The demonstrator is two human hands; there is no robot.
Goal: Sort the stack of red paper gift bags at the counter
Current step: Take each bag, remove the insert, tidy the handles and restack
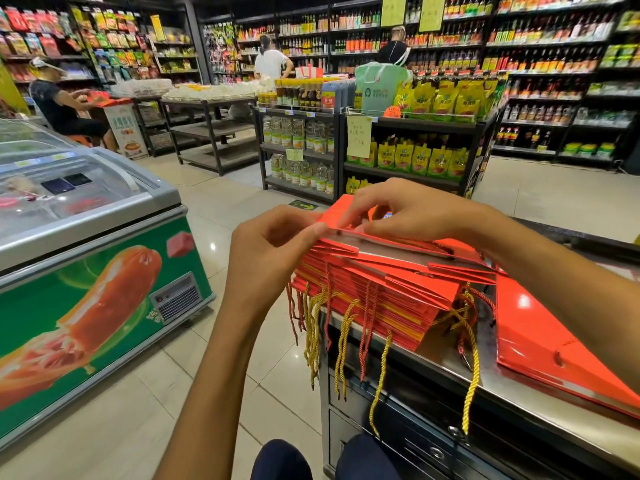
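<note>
Nearest the camera, the person's knees (325,460) sit just below the steel counter (450,355), and every place here is taken from that counter. On its near-left corner lies the stack of red paper gift bags (377,289), flattened and fanned, with red and gold cord handles (341,344) spilling over the counter's front edge. Above the stack, the left hand (266,251) pinches the left edge of the top bag (341,213) between thumb and curled fingers, and the right hand (412,211) curls over the same bag's upper edge, fingertips clamped on the paper. To the stack's right, along the counter, a second red pile (540,337) lies flat. The stack overhangs the corner, so a tug on the top bag could likely drag lower ones off onto the floor; the tangled cords could also snag and lift two bags at once. Left of the counter stands a chest freezer (86,237); beyond it are shelves of bottles and yellow pouches (422,157). The right-hand pile runs out of view, the top bag's print is hidden under the fingers, and the stack's count cannot be judged.
</note>
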